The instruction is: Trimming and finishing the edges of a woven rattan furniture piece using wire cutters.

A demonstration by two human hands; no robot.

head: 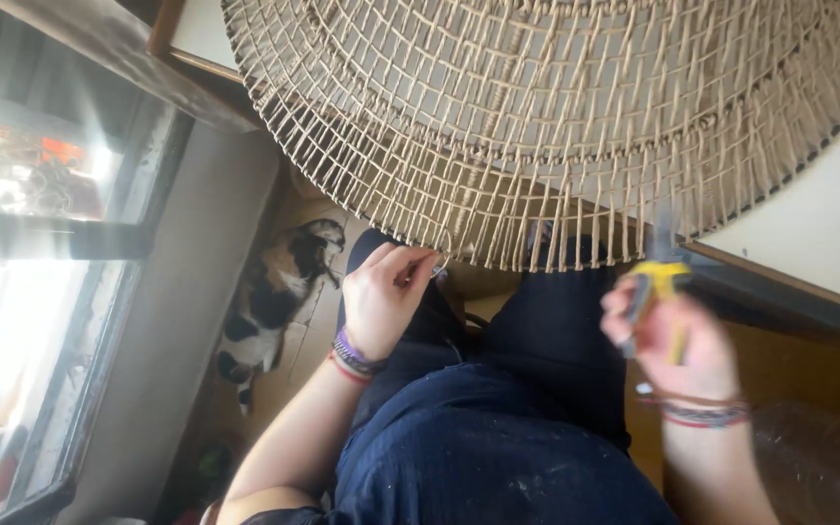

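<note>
**Q:** Dark blue trousers (pixel 498 437) fill the bottom of the view, yes?

**A:** Yes, the person's lap, seen from above. Over it hangs a large round woven cane panel (pixel 556 117), its loose strand ends pointing down.

**Q:** And the hands?

**A:** The left hand (pixel 381 297) pinches a strand at the panel's lower edge, fingers closed on it. The right hand (pixel 678 335) (blurred) is clenched around yellow-handled pliers (pixel 658 292), just below the fringe.

**Q:** What about the room?

**A:** A white worktop (pixel 828 224) with a dark edge carries the panel. Below, a calico cat (pixel 269 301) lies on a tan tiled floor (pixel 313 340), beside a bright window (pixel 31 243) at left.
</note>
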